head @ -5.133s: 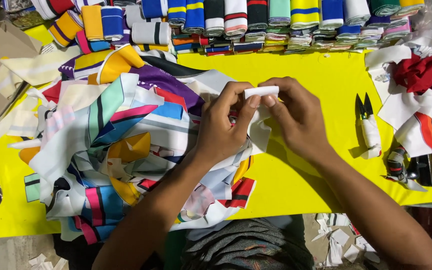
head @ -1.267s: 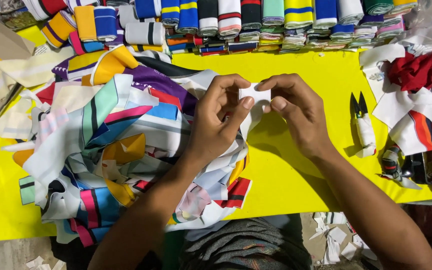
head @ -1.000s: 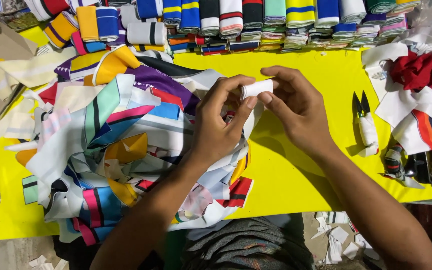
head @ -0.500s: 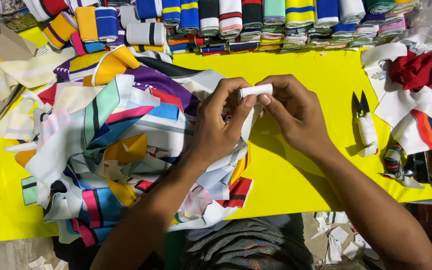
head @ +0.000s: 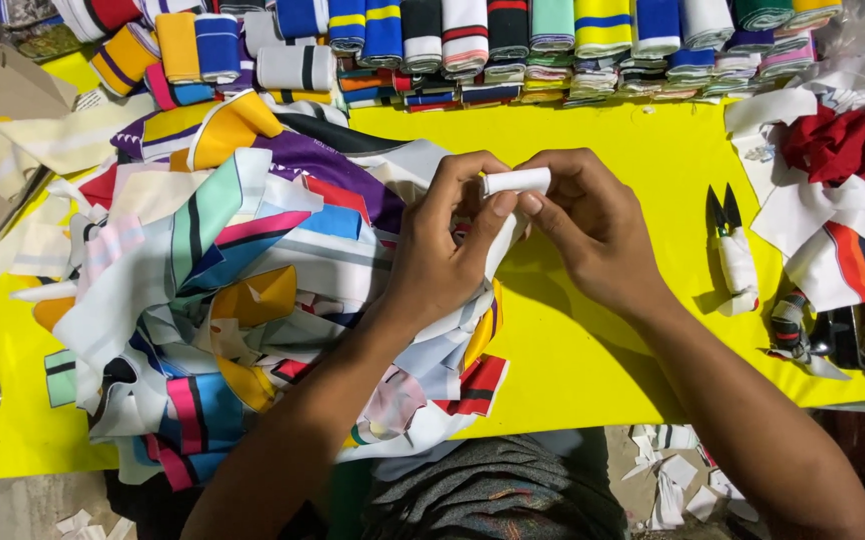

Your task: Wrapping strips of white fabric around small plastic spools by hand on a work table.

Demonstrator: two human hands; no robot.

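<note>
Both hands pinch one small white folded strip of fabric [head: 518,181], held up above the yellow table top [head: 593,350], mid-scene. Left hand [head: 443,250]: thumb and forefinger closed on the strip's left end. Right hand [head: 593,225]: fingertips closed on its right end and underside. No gap visible in either grip.

Risks as I read them:
- The strip is small and held only at the tips. If either pinch loosens, it probably unrolls or drops into the heap of multicoloured printed fabric pieces [head: 223,300] just below and left. White on white patches there makes it hard to find again.
- A loose white tail hangs beneath the strip, touching the heap. Snagging it could pull the fold crooked.
- White-handled thread snips [head: 733,250] lie to the right, blades pointing far, near the right forearm. A blind reach or elbow sweep risks a nick or knocks them into the red and white fabric scraps [head: 843,190].
- The row of folded striped knit bands [head: 473,40] along the far edge is well apart, so low risk.
</note>
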